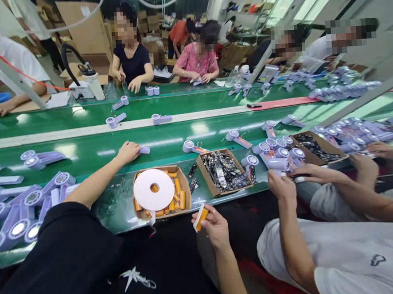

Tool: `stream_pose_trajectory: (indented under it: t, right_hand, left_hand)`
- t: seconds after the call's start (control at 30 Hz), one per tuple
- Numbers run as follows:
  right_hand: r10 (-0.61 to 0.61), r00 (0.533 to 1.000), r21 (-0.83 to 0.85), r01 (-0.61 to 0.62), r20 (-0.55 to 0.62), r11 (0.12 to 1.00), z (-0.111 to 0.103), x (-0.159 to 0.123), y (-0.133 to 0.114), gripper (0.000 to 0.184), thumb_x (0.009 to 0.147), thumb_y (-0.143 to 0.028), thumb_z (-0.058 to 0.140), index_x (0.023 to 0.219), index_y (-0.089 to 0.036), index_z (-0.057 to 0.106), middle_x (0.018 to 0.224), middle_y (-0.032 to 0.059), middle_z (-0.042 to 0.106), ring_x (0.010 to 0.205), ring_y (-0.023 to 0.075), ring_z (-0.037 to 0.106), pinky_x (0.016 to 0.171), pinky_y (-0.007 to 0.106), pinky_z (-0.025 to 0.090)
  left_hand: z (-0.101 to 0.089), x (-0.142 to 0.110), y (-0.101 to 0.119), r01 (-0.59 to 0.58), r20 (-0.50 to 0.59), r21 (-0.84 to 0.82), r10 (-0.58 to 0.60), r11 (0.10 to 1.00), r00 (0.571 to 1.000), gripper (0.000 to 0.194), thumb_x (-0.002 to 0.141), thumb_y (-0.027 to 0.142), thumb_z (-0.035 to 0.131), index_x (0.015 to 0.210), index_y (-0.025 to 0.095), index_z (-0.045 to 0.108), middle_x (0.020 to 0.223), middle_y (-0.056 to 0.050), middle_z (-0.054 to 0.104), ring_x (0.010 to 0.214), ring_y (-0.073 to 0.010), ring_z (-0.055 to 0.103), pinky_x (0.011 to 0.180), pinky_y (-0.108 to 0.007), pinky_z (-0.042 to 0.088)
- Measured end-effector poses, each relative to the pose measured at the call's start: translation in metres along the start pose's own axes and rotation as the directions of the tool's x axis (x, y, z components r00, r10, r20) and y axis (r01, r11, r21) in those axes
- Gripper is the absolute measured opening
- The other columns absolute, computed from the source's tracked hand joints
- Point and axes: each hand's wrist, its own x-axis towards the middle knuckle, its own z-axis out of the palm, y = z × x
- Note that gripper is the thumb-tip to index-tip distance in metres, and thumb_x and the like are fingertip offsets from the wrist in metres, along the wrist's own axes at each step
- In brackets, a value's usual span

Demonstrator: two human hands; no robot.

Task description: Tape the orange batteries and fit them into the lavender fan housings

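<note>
Out on the green belt, my left hand [128,152] is closed over the head end of a lavender handheld fan [145,150]; only its handle shows past the fingers. Close to my body, my right hand [216,229] pinches an orange cylindrical battery [203,215] with a white strip [198,219] along its side. Between the hands, a large white roll of tape [142,191] lies flat on a cardboard box [187,200] of orange batteries [177,186]. A loose tape end hangs over the box's front edge.
A box of small dark circuit boards [219,168] stands right of the batteries. Lavender fans pile up at the left [31,199] and right [276,148]. A co-worker's hands [282,186] work close by on the right. Several people sit across the green belt [93,149].
</note>
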Motion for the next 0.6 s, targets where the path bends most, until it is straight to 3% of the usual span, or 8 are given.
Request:
stream_pose_trajectory:
  t: [0.1,0.27,0.43,0.6]
  right_hand:
    - [0.011,0.998,-0.027,-0.010,0.054,1.000,0.025,0.003,-0.007,0.057,0.071,-0.048,0.105,0.116,-0.023,0.079,0.076,0.0048,0.085,0.061,0.0303,0.083,0.060,0.045,0.074]
    - [-0.003,0.976,-0.102,0.026,0.218,0.994,0.070,0.026,-0.025,0.054,0.072,-0.043,0.105,0.116,-0.026,0.080,0.082,0.0040,0.087,0.066,0.0295,0.085,0.065,0.044,0.075]
    - [-0.010,0.950,-0.168,0.065,0.311,0.984,0.109,0.035,-0.024,0.049,0.075,-0.043,0.103,0.116,-0.027,0.080,0.089,0.0048,0.089,0.076,0.0304,0.087,0.064,0.041,0.075]
    - [-0.011,0.949,-0.304,0.112,0.315,0.946,0.119,0.046,-0.025,0.054,0.072,-0.047,0.104,0.116,-0.025,0.083,0.092,0.0066,0.089,0.079,0.0312,0.087,0.072,0.044,0.076]
  left_hand:
    - [0.011,0.002,-0.015,-0.037,-0.003,-0.020,0.037,0.999,0.999,0.026,0.101,0.024,0.058,0.116,0.021,0.079,0.138,-0.019,0.077,0.138,-0.0326,0.065,0.120,-0.049,0.044]
    - [0.023,0.021,-0.027,-0.086,0.020,-0.047,0.087,0.995,0.996,0.026,0.099,0.024,0.062,0.113,0.018,0.082,0.129,-0.020,0.079,0.125,-0.0310,0.072,0.108,-0.040,0.052]
    - [0.032,0.040,-0.017,-0.071,0.042,-0.106,0.075,0.992,0.996,0.026,0.088,0.019,0.072,0.109,0.012,0.084,0.118,-0.024,0.081,0.127,-0.0357,0.070,0.111,-0.042,0.050]
    - [0.027,0.047,-0.006,-0.140,0.124,-0.232,0.172,0.963,0.977,0.021,0.078,0.016,0.078,0.096,0.022,0.087,0.116,-0.014,0.084,0.128,-0.0320,0.070,0.117,-0.041,0.047]
